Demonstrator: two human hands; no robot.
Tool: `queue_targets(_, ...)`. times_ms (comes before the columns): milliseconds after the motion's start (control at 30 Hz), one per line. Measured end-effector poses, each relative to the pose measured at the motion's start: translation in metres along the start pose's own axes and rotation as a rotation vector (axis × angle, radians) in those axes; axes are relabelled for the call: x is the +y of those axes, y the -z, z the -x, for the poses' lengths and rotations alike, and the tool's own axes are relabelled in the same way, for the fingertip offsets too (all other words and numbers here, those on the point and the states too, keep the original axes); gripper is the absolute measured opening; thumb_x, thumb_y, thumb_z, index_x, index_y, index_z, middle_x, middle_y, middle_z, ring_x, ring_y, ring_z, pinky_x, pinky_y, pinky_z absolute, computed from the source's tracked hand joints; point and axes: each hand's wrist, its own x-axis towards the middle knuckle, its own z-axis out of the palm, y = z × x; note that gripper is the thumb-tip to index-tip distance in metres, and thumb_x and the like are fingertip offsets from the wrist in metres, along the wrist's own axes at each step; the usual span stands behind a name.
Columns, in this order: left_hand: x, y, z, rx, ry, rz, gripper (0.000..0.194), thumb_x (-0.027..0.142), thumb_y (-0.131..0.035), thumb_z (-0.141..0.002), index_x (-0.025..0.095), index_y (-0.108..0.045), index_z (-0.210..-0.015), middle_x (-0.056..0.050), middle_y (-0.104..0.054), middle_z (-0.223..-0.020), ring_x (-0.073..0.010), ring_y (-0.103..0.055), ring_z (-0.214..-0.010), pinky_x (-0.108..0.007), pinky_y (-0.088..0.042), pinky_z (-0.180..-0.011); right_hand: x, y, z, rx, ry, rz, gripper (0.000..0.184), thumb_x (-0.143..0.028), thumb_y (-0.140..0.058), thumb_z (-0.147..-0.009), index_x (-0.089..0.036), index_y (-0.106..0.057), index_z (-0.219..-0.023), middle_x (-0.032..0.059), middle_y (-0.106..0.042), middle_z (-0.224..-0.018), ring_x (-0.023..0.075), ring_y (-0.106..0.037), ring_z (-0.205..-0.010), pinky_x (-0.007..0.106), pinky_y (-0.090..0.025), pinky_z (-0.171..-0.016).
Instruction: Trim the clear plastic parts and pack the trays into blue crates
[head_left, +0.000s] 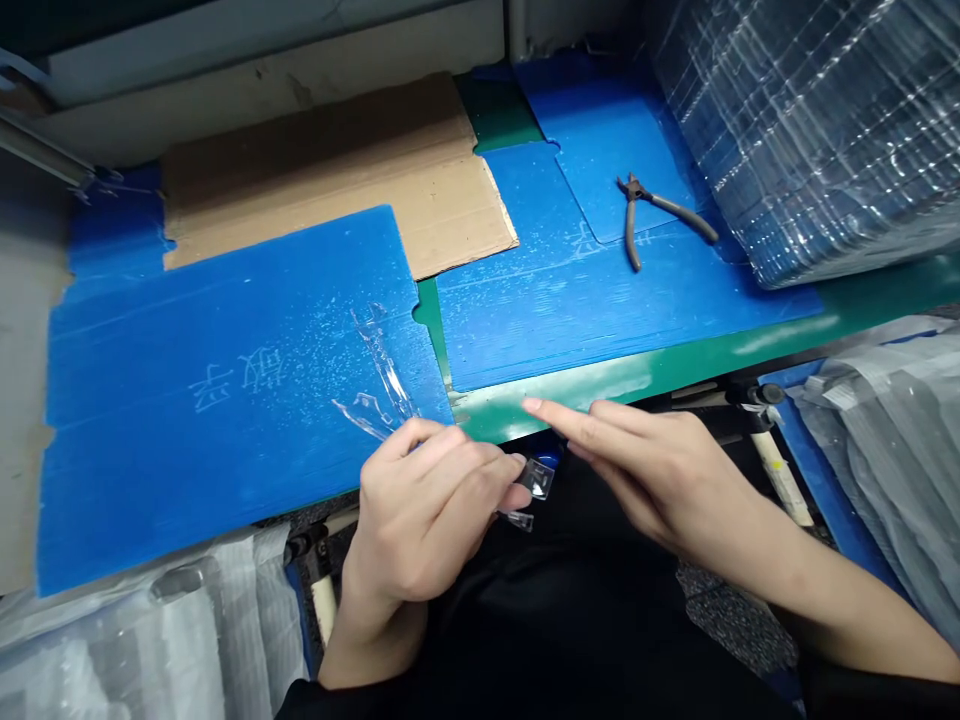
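My left hand (435, 510) is closed around a clear plastic part (391, 385) with thin branching arms. The arms stick out past the knuckles over the blue sheet. A small square clear end (538, 479) shows beyond my thumb and fingertips; the middle of the part is hidden in my fist. To the right, my right hand (637, 455) is apart from the plastic, its fingers stretched out and pointing left near the table edge. No object shows in it.
Diagonal cutters (637, 205) lie with handles spread on the right blue sheet (517, 330). Brown cardboard (322, 170) lies behind the left blue sheet (150, 400). A film-wrapped stack (840, 130) stands at right. White-wrapped items (135, 650) flank my body below the green table (585, 388).
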Motion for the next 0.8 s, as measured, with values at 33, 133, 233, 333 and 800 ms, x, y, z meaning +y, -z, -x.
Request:
queue_targets(33,0.0,-0.001,0.0,0.001,0.016,0.026,0.009,0.023,-0.068,-0.109,0.016,-0.071,-0.104,-0.004,-0.077,-0.084,-0.0142,-0.064,-0.07,-0.035,-0.041,-0.074,0.003,0.001,-0.002,0.015,-0.01,-0.006,0.05,-0.019,-0.047,-0.117,-0.024,-0.053,-0.166,0.0045,-0.075,-0.104,0.0151,-0.069,-0.077,0.027,-0.052,-0.07)
queue_targets(133,0.0,-0.004,0.004,-0.031,0.147,0.225,0.02,0.036,-0.062,-0.112,0.017,-0.07,-0.114,-0.005,-0.073,-0.085,-0.0151,-0.061,-0.072,-0.034,-0.042,-0.073,0.007,0.002,-0.005,0.056,-0.09,-0.032,0.049,-0.025,-0.047,-0.117,-0.018,-0.048,-0.166,0.0103,-0.078,-0.12,0.0218,-0.077,-0.096,0.032,-0.059,-0.082)
queue_targets(233,0.002,-0.009,0.01,-0.029,0.356,0.594,0.031,0.047,-0.052,-0.115,0.019,-0.065,-0.12,-0.004,-0.065,-0.085,-0.0155,-0.06,-0.072,-0.031,-0.046,-0.07,0.004,0.0,-0.005,0.089,-0.156,-0.083,0.036,-0.029,-0.053,-0.116,-0.015,-0.053,-0.149,0.012,-0.075,-0.118,0.0234,-0.076,-0.101,0.032,-0.059,-0.083)
queue_targets(333,0.007,-0.019,0.015,0.059,0.447,0.852,0.029,0.045,-0.047,-0.116,0.02,-0.061,-0.111,-0.002,-0.059,-0.081,-0.014,-0.057,-0.069,-0.028,-0.045,-0.066,0.001,-0.006,-0.003,0.109,-0.062,-0.195,0.017,-0.02,-0.052,-0.115,-0.018,-0.057,-0.131,0.0094,-0.069,-0.115,0.0189,-0.071,-0.102,0.029,-0.057,-0.088)
queue_targets(800,0.014,-0.035,0.018,0.099,0.409,0.826,0.031,0.046,-0.05,-0.115,0.021,-0.06,-0.098,-0.002,-0.064,-0.078,-0.0139,-0.058,-0.064,-0.028,-0.048,-0.061,-0.014,-0.024,0.014,0.141,0.176,-0.097,0.05,-0.017,-0.041,-0.119,-0.02,-0.037,-0.168,0.0005,-0.069,-0.1,0.0106,-0.065,-0.077,0.024,-0.048,-0.066)
